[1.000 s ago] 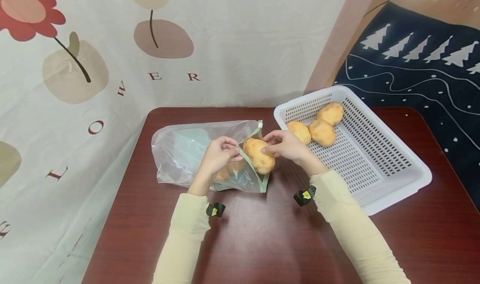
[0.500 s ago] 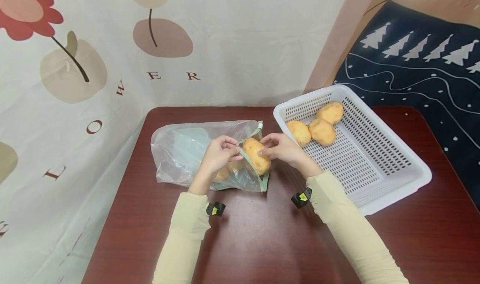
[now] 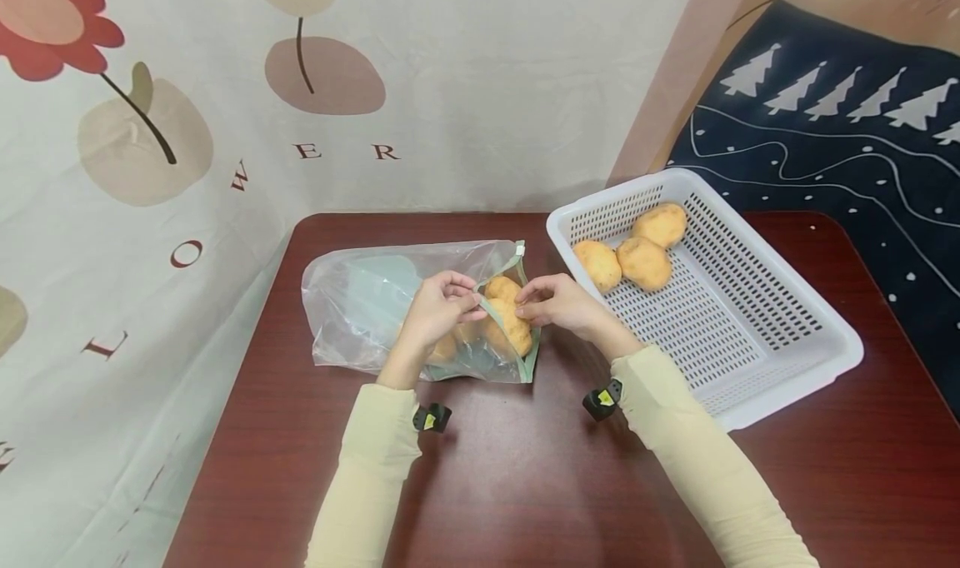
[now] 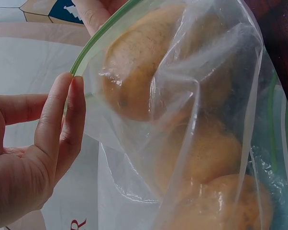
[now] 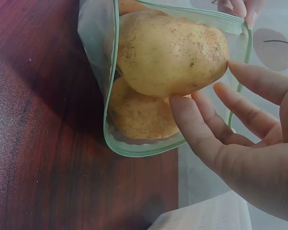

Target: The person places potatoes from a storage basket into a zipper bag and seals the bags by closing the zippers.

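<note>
A clear plastic zip bag (image 3: pixel 367 301) with a green rim lies on its side, its mouth facing right. My left hand (image 3: pixel 438 310) pinches the green rim between thumb and fingers, keeping the mouth raised. Just inside the mouth is a large potato (image 5: pixel 172 57). Thumb and fingertips of my right hand (image 3: pixel 562 306) hold this potato at its edge in the right wrist view. Another potato (image 5: pixel 141 112) shows beneath it. Through the film, the left wrist view shows more potatoes (image 4: pixel 201 153) deeper in the bag, blurred by folds.
To the right stands a white perforated plastic basket (image 3: pixel 780 318), with three potatoes (image 3: pixel 645 264) in its back left corner. Both rest on a dark red wooden table (image 3: pixel 510 476). A printed curtain (image 3: pixel 480 135) hangs right behind the table.
My right hand has moved left, and the large potato has gone from the bag's mouth further inside. The left hand keeps its grip on the rim.
</note>
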Available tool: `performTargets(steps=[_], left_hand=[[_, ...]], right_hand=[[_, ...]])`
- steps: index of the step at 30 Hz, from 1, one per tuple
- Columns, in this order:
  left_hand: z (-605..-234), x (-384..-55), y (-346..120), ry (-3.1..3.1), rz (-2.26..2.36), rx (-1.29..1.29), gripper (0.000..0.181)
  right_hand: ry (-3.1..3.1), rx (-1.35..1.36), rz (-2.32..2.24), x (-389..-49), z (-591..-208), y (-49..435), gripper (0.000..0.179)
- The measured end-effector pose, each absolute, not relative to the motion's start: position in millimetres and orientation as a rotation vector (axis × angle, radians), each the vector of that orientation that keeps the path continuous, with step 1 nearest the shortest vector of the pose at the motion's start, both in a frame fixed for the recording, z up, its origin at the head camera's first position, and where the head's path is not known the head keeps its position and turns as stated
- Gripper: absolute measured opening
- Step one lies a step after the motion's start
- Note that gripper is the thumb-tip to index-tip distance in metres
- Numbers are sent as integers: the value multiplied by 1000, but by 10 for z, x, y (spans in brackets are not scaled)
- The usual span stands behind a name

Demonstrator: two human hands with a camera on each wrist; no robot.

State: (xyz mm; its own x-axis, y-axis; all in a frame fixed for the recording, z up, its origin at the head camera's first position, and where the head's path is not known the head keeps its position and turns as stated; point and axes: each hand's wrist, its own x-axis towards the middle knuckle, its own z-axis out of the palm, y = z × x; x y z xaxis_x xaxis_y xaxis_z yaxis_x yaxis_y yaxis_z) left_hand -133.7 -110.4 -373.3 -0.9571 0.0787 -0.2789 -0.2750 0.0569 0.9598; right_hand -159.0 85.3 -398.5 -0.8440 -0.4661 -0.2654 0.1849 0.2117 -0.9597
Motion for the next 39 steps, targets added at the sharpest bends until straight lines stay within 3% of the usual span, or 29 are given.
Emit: performTargets(steps=[13,39], left_hand=[[-3716,-1326,-1100,2098,1960,-214,24],[-3710,-1281,-1111,2093,1968,-211,20]], right_hand=[[1928,-300,-1634,-1562,-4078,766,22],[1941,-349,-1721,-1654,-3729,963,26]])
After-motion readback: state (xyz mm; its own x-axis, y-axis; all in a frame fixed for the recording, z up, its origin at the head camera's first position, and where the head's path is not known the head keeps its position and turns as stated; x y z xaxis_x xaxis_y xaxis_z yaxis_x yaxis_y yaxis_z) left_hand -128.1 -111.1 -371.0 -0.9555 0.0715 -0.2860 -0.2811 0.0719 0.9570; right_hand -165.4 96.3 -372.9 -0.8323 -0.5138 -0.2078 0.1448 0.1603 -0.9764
